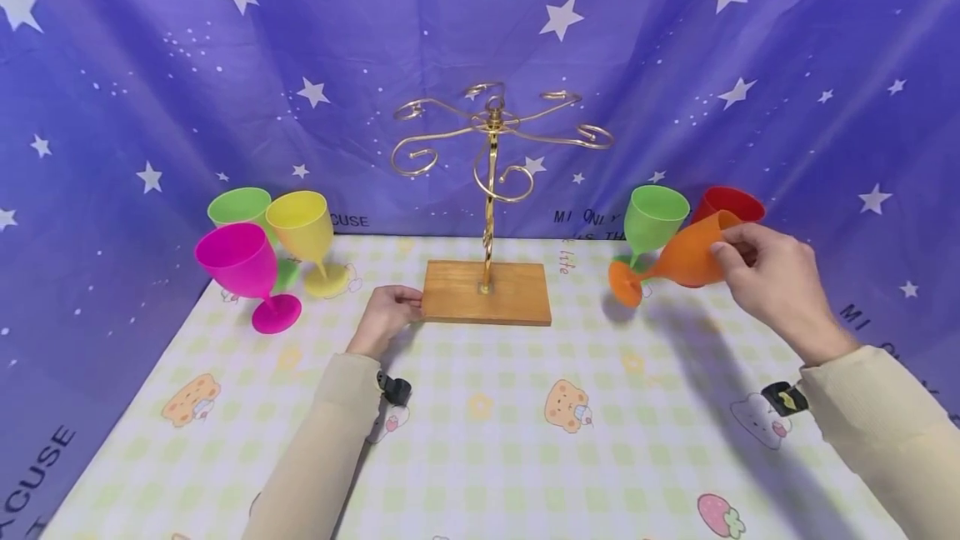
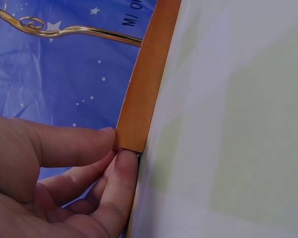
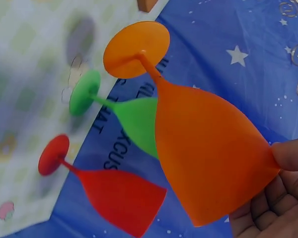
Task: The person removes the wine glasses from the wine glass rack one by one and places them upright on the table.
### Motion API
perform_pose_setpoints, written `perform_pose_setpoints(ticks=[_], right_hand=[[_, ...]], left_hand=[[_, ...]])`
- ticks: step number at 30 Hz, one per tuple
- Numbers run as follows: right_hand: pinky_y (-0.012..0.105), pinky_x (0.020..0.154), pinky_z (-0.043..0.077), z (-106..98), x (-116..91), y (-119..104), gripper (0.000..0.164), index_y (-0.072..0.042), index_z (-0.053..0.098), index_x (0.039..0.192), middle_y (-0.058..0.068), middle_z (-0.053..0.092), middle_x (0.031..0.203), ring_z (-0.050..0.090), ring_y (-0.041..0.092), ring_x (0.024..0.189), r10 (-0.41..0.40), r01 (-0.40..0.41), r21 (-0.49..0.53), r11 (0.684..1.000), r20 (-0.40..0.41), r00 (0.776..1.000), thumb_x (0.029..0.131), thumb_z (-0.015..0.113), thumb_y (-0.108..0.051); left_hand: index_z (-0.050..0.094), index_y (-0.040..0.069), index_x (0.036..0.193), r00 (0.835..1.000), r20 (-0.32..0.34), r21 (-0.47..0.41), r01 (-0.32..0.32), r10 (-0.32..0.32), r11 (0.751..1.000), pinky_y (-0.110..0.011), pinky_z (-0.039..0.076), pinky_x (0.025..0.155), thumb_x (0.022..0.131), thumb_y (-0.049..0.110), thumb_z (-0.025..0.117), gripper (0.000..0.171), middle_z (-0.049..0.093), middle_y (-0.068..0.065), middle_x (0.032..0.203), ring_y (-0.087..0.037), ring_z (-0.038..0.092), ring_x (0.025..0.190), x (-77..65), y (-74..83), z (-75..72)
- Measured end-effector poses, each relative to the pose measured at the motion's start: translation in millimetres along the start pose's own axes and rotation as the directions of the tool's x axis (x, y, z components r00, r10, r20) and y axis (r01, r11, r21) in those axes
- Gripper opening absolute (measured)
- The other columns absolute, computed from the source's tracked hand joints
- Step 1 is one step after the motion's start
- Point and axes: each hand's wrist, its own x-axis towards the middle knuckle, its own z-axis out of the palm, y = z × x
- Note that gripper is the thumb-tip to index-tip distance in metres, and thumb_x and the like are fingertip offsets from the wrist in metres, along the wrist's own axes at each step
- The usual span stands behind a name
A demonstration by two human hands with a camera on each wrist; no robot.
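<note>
A gold wire stand with several curled arms [image 1: 491,182] rises from a wooden base [image 1: 450,282] at the middle of the table. My left hand [image 1: 387,319] pinches the left end of that base, thumb at the upper edge and fingertips low against the end in the left wrist view. On the right, my right hand [image 1: 780,286] grips an orange plastic goblet [image 1: 686,255] by its rim, thumb on one side and fingers on the other. The goblet is tilted, its foot pointing left and down above its shadow. Behind it stand a green goblet [image 1: 654,219] and a red goblet [image 3: 121,198].
At the left of the table stand a magenta goblet [image 1: 240,261], a yellow goblet [image 1: 302,223] and another green goblet [image 1: 238,205]. A checked cloth [image 1: 480,457] covers the table. Blue star-printed curtains [image 1: 420,40] hang behind and at both sides.
</note>
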Motion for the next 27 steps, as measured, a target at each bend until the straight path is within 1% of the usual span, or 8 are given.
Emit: perform_pose_setpoints(ticks=[2,4,8,10,14,19,22,27], right_hand=[[0.023,0.062,0.036,1,1,2,0.026,-0.001,0.067,0.105,0.015,0.065,0.086,0.051,0.015,0.067,-0.033,0.032,-0.021,0.999,-0.025,0.999,0.093,0.056,-0.022],[0.031,0.064,0.038,3,2,5,0.024,0.0,0.066,0.104,0.017,0.064,0.086,0.053,0.024,0.07,-0.061,0.06,-0.041,0.997,-0.035,0.998,0.093,0.055,-0.018],[0.053,0.066,0.041,8,4,8,0.024,0.002,0.064,0.106,0.021,0.061,0.092,0.053,0.037,0.078,-0.078,0.076,-0.094,0.993,-0.016,0.997,0.093,0.054,-0.015],[0.058,0.066,0.04,11,5,10,0.023,0.002,0.063,0.106,0.023,0.06,0.094,0.052,0.041,0.08,-0.083,0.082,-0.127,0.989,-0.004,0.997,0.092,0.054,-0.014],[0.059,0.064,0.04,16,7,14,0.019,0.003,0.062,0.102,0.025,0.059,0.093,0.051,0.043,0.081,-0.122,0.12,-0.185,0.975,0.004,0.993,0.091,0.054,-0.01],[0.056,0.06,0.04,23,9,20,0.012,0.002,0.062,0.092,0.021,0.058,0.084,0.05,0.041,0.075,-0.199,0.188,-0.236,0.954,-0.024,0.98,0.086,0.056,-0.006],[0.054,0.06,0.039,26,9,24,0.008,0.002,0.061,0.087,0.019,0.056,0.078,0.05,0.04,0.073,-0.248,0.227,-0.266,0.937,-0.048,0.968,0.084,0.057,-0.004],[0.053,0.062,0.038,32,9,29,0.006,0.003,0.06,0.084,0.019,0.055,0.076,0.05,0.042,0.077,-0.342,0.305,-0.328,0.894,-0.061,0.938,0.082,0.059,-0.003]], left_hand=[[0.068,-0.003,0.105,1.0,-0.003,0.0,-0.003,0.003,1.0,-0.024,0.049,0.069,0.075,-0.009,0.066,0.03,0.068,-0.016,0.1,-0.023,0.063,0.088,0.8,0.4,0.7],[0.068,-0.003,0.105,1.0,-0.005,0.002,0.0,0.0,1.0,-0.024,0.048,0.068,0.076,-0.009,0.066,0.03,0.068,-0.015,0.099,-0.023,0.062,0.087,1.2,0.5,0.9],[0.067,-0.002,0.105,1.0,-0.001,-0.005,0.019,-0.019,1.0,-0.023,0.047,0.064,0.076,-0.009,0.065,0.03,0.067,-0.013,0.095,-0.02,0.061,0.082,0.6,0.6,1.0],[0.067,-0.002,0.105,1.0,0.0,-0.014,0.029,-0.029,0.999,-0.023,0.046,0.063,0.076,-0.01,0.064,0.029,0.066,-0.012,0.094,-0.019,0.06,0.081,0.5,0.5,1.2],[0.067,-0.003,0.105,1.0,-0.004,-0.03,0.025,-0.025,0.999,-0.023,0.046,0.063,0.076,-0.01,0.065,0.03,0.066,-0.012,0.093,-0.019,0.06,0.08,0.0,0.5,1.2],[0.067,-0.003,0.105,1.0,0.0,-0.034,0.018,-0.018,0.999,-0.022,0.046,0.063,0.076,-0.01,0.064,0.031,0.067,-0.013,0.094,-0.019,0.061,0.079,-1.2,0.7,1.3],[0.067,-0.003,0.106,1.0,0.001,-0.036,0.014,-0.014,0.999,-0.022,0.046,0.063,0.076,-0.01,0.065,0.03,0.067,-0.013,0.094,-0.018,0.061,0.079,-1.6,0.6,1.6],[0.067,-0.004,0.105,1.0,-0.006,-0.043,0.009,-0.009,0.999,-0.022,0.047,0.062,0.076,-0.011,0.065,0.03,0.067,-0.014,0.094,-0.018,0.061,0.079,-1.6,0.1,2.2]])
